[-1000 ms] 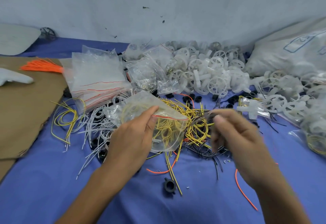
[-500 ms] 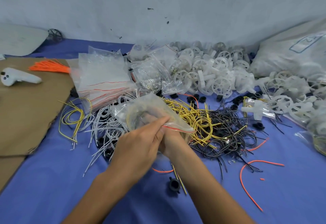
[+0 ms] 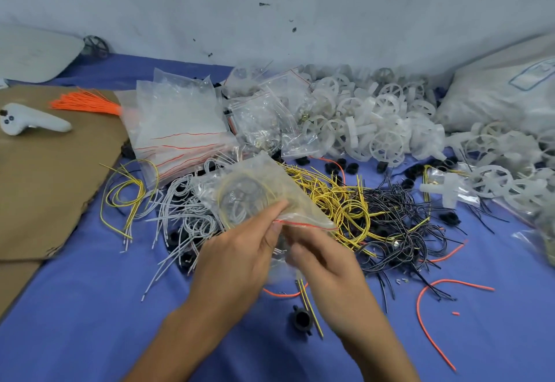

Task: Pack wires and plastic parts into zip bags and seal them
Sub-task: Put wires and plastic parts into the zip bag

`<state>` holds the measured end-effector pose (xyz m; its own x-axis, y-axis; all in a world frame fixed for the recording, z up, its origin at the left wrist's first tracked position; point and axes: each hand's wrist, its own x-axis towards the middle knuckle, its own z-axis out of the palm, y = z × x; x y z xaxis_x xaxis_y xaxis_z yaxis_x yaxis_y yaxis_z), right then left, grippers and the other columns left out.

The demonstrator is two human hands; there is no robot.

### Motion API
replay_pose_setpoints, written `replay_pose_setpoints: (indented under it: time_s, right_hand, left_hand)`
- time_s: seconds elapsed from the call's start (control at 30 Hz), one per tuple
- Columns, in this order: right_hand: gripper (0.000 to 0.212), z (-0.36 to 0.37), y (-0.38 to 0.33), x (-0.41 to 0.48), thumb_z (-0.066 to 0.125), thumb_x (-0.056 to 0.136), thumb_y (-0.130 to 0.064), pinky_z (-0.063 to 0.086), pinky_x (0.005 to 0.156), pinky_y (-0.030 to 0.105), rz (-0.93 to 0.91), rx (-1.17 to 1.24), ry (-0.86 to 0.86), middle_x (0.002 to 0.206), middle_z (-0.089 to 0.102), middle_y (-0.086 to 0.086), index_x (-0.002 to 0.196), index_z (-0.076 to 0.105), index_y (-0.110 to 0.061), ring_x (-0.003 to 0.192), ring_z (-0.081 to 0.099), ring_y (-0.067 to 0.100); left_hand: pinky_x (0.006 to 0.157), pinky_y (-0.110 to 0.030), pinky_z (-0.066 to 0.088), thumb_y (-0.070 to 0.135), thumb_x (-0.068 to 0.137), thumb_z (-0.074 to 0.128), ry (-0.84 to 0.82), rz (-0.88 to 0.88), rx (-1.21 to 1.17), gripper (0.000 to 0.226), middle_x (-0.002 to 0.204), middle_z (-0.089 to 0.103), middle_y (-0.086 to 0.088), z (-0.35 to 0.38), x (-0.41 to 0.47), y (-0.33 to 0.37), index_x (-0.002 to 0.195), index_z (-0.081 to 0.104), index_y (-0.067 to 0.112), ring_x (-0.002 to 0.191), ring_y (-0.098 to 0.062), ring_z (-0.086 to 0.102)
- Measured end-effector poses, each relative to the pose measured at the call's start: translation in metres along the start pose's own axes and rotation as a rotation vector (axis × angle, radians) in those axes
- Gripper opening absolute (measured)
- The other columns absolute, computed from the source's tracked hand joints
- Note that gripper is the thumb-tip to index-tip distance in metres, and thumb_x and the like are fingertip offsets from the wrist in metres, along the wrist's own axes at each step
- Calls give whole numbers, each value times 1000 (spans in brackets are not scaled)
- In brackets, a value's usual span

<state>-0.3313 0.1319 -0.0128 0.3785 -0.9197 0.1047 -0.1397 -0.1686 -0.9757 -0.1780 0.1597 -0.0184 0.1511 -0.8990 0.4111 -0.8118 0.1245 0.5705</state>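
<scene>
I am holding the zip bag [image 3: 255, 189] just above the heap of wires with my left hand [image 3: 237, 258], thumb and forefinger pinching its mouth right at the red seal strip. A coil of yellow wire and some white wire are lying inside the bag. My right hand [image 3: 321, 264] is sitting just beside the left, its fingers [image 3: 292, 251] curling in under the bag's open edge; they are blurring, so I cannot tell whether they are pinching the plastic or only touching it. Under the bag the loose yellow wires [image 3: 336, 201] are tangling into the black wires [image 3: 399, 219] on my right and the white wires [image 3: 186, 216] on my left, all on the blue cloth [image 3: 90, 306]. A stack of empty zip bags [image 3: 177, 129] is lying behind them, beside the white plastic wheels [image 3: 375, 123]. A black plastic part [image 3: 301, 320] is resting on the cloth between my wrists.
</scene>
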Motion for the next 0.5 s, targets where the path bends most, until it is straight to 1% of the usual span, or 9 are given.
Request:
replay_pose_setpoints:
  time_s: [0.07,0.13,0.17,0.23,0.27,0.3,0.37,0.43,0.5]
  right_hand:
    - [24,-10,15,-28,61,90,-15,54,72,24,22,1,18,92,73,-5,102,72,-33,85,67,7]
    - [16,-16,26,-48,70,87,-24,50,65,22,78,-219,-6,82,70,-8,95,68,-38,67,60,6]
    - [19,-21,32,-52,72,85,-28,46,66,16,125,-359,-48,83,67,-14,93,65,-43,67,56,1]
    - [23,-16,41,-56,70,81,-41,37,75,5,167,-651,-189,96,56,-24,98,59,-52,85,50,-8]
    - [28,-9,44,-57,67,80,-46,32,78,1,156,-749,-226,101,47,-27,105,55,-52,95,45,-9]
    - [33,-2,46,-58,64,80,-48,29,78,-1,155,-775,-222,102,41,-29,111,52,-52,102,42,-9]
    - [35,2,51,-57,63,82,-48,26,76,-2,155,-794,-180,101,35,-30,115,52,-52,108,43,-3]
    - [32,1,50,-55,61,85,-46,27,77,0,153,-812,-165,101,36,-29,115,52,-53,110,44,-3]
    - [24,-5,49,-57,58,90,-45,31,79,3,153,-800,-155,104,41,-27,112,53,-53,105,45,-7]
  left_hand:
    - [63,-30,51,46,100,34,-12,-5,0,39,109,72,11,1,-1,0,134,52,42,93,-13,60]
    - [65,-29,50,46,99,34,-19,-11,4,40,113,71,12,2,-2,0,134,54,41,98,-12,59]
    - [67,-29,50,46,99,34,-24,-15,1,41,116,70,13,2,-3,0,134,54,41,100,-12,58]
    - [71,-30,53,47,99,33,-42,-26,-15,42,122,67,14,1,-4,2,134,55,40,104,-10,58]
    - [72,-31,54,47,99,32,-52,-33,-21,42,123,67,15,1,-5,3,134,55,40,104,-10,59]
    - [73,-32,55,47,99,32,-63,-40,-20,43,123,67,14,0,-5,3,134,55,40,103,-11,61]
    - [72,-32,54,46,99,35,-76,-45,-3,41,121,68,14,-1,-6,4,135,55,40,100,-14,63]
    - [71,-31,53,43,99,39,-75,-43,1,39,119,69,13,-2,-7,5,134,56,40,99,-14,63]
    - [69,-31,52,45,100,37,-76,-34,3,40,118,69,14,-2,-8,5,134,55,40,97,-13,63]
